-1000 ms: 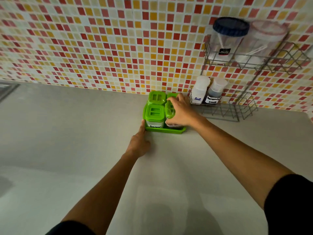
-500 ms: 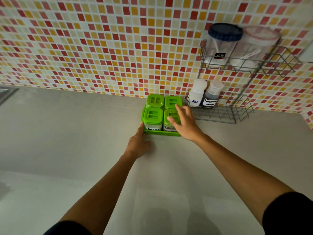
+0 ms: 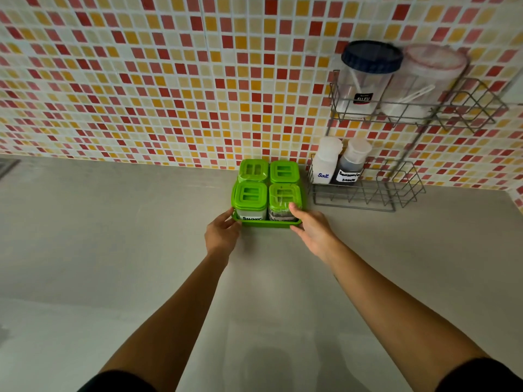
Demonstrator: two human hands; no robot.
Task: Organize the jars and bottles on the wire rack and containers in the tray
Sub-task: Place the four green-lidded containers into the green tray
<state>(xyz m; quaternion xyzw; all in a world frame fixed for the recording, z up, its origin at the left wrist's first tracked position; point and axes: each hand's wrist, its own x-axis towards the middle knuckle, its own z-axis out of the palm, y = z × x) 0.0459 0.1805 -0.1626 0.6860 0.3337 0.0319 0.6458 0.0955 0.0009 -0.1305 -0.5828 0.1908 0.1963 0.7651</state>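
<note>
A green tray [image 3: 266,223] stands on the counter against the tiled wall and holds several green-lidded containers. The front left container [image 3: 250,195] is labelled Sugar, and the front right one [image 3: 284,195] has dark contents. My left hand [image 3: 222,233] grips the tray's front left corner. My right hand [image 3: 312,232] grips the front right corner, its thumb against the front right container. To the right, the wire rack [image 3: 365,193] carries a Salt bottle [image 3: 325,162] and a seasoning sauce bottle [image 3: 352,165] on its lower shelf. A blue-lidded jar [image 3: 368,80] and a pink-lidded jar [image 3: 424,80] sit on its upper shelf.
The grey counter [image 3: 141,250] stretches left and toward me. The mosaic tile wall [image 3: 169,80] rises directly behind the tray and rack. The right parts of both rack shelves hold nothing. A dark edge shows at the far left of the counter.
My right hand slid off the top of the front right container down to the tray's front right corner. My left hand stayed at the front left corner.
</note>
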